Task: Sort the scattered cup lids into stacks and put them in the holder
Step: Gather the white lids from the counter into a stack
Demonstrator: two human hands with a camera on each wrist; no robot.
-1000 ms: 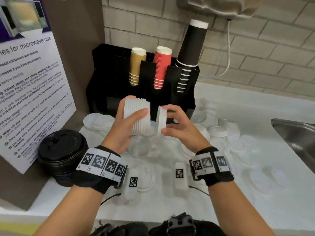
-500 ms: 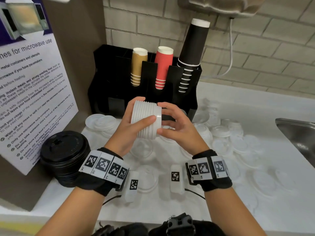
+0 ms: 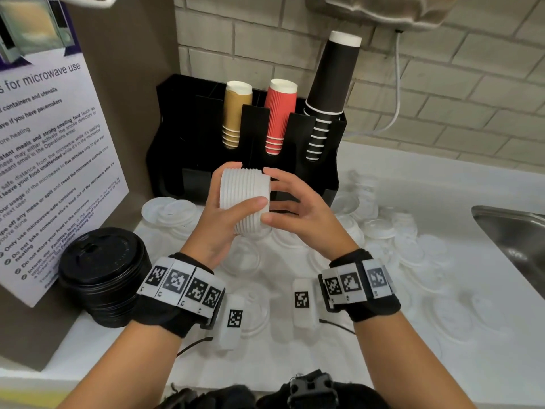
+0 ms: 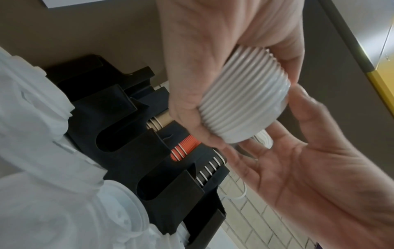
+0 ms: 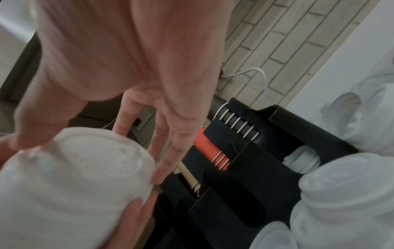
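Observation:
A stack of white cup lids (image 3: 244, 199) lies on its side in the air in front of the black holder (image 3: 188, 149). My left hand (image 3: 246, 185) grips the stack around its ribbed side, thumb in front and fingers behind. My right hand (image 3: 267, 196) is at the stack's right end, its straight fingers (image 3: 283, 184) spread against the end lid. The left wrist view shows the stack (image 4: 243, 104) with the right palm open beside it. In the right wrist view the fingers (image 5: 170, 151) touch the stack's end (image 5: 74, 176). Several loose white lids (image 3: 413, 252) are scattered on the white counter.
The holder carries brown cups (image 3: 236, 113), red cups (image 3: 280, 113) and tall black cups (image 3: 333, 84). A stack of black lids (image 3: 103, 273) stands at the left by a microwave notice (image 3: 44, 160). A steel sink (image 3: 516, 231) lies at the right.
One second ago my right hand held a single lid apart from the stack. It brought the lid onto the stack's end and now presses there with straightened fingers.

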